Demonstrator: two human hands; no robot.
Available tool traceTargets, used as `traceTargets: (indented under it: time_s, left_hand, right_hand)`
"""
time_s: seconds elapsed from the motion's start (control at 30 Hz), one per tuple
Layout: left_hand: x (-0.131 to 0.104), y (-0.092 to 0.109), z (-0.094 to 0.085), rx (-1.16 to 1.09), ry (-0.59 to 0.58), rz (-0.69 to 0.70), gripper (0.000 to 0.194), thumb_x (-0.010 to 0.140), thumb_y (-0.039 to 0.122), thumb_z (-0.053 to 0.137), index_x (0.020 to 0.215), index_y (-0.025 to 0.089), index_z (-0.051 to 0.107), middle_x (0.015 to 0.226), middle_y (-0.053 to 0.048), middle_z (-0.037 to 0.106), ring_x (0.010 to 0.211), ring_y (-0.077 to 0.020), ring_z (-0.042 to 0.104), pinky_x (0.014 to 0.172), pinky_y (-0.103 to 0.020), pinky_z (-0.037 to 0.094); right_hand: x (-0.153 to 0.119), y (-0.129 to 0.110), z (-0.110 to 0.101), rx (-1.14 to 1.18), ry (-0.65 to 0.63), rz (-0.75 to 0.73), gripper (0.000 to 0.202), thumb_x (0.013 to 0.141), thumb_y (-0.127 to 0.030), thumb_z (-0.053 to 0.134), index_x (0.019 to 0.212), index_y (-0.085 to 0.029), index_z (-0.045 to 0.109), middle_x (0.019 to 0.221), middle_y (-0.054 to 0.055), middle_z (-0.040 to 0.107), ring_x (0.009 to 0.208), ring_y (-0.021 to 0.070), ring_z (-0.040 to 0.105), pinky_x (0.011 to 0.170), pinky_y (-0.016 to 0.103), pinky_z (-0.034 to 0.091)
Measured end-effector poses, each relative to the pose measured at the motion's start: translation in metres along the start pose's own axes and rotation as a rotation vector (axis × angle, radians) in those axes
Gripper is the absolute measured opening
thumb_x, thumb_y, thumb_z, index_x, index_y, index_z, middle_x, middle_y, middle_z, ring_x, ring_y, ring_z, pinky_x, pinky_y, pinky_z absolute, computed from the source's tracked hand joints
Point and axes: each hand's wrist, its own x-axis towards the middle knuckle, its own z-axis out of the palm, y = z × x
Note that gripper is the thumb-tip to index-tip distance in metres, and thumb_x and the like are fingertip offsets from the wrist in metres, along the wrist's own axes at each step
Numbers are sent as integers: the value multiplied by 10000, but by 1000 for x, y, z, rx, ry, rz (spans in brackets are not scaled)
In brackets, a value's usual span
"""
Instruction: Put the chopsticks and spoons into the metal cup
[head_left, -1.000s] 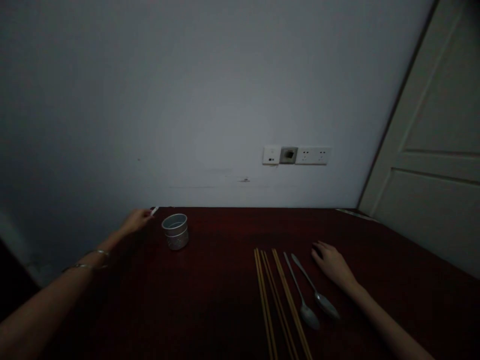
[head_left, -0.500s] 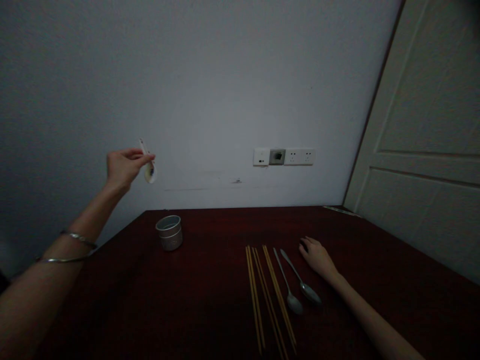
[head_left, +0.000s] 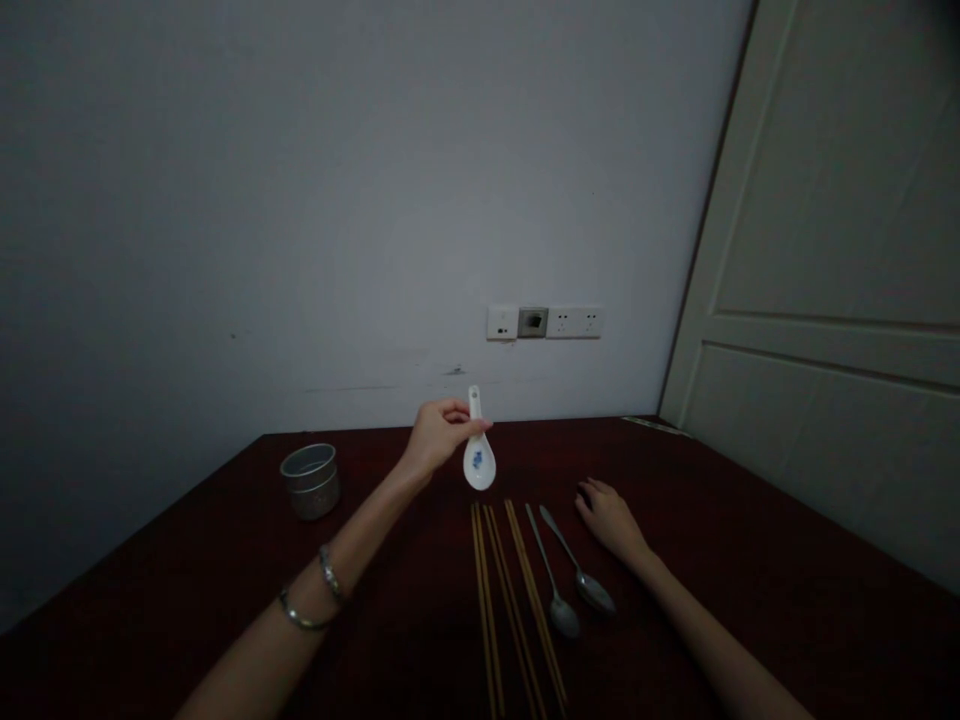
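My left hand (head_left: 444, 436) pinches a white soup spoon (head_left: 479, 466) with a blue pattern in its bowl. The spoon hangs bowl down above the table, beyond the far ends of the chopsticks (head_left: 517, 600). Several chopsticks lie in pairs, running toward me. Right of them lie two metal spoons, one long-handled metal spoon (head_left: 564, 617) and another metal spoon (head_left: 596, 592), both with bowls toward me. My right hand (head_left: 609, 515) rests on the table to the right of these spoons, holding nothing, its fingers loosely bent and apart.
A round metal tin (head_left: 311, 483) stands on the left of the dark red table (head_left: 405, 620). Behind the table rises a pale wall with a row of sockets (head_left: 574, 322). A panelled door (head_left: 817, 370) is on the right.
My left hand has carried the soup spoon rightward and down, from above the metal tin to beyond the chopsticks. My right hand stays on the table. The view has turned slightly.
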Motion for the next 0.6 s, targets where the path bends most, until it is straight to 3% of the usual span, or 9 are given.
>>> traceTargets:
  time_s: [0.17,0.4,0.53,0.6]
  left_hand:
    - [-11,-25,31,-44,-65,-78,213,545,270,748,627,159,585,615,-32,625,547,-131,565,535,-258,435]
    - [-17,-41,40,-87,-128,-111,238,526,257,764,611,151,568,597,-17,600,525,-113,546,518,-243,411]
    - [-21,-42,44,-82,-157,-117,231,543,257,750,615,149,559,588,-10,603,527,-117,554,524,-242,412]
    - [-24,-41,47,-86,-178,-128,231,546,255,747,618,150,554,575,-3,602,516,-117,551,522,-241,413]
  right_hand:
    - [0,-1,-1,45,13,6,414,841,-269,371,1128,-52,576,1196,197,544,1145,266,480,969,372,359]
    - [0,3,-3,207,54,13,383,805,-250,427,1107,-83,593,1212,179,537,1150,266,474,971,398,361]
    - [7,-18,-37,600,185,-14,306,777,-273,471,989,-154,656,1110,117,614,1043,227,554,942,374,395]
    - [10,-41,-62,866,161,9,309,748,-353,535,944,-158,672,1002,104,663,957,230,595,855,367,455]
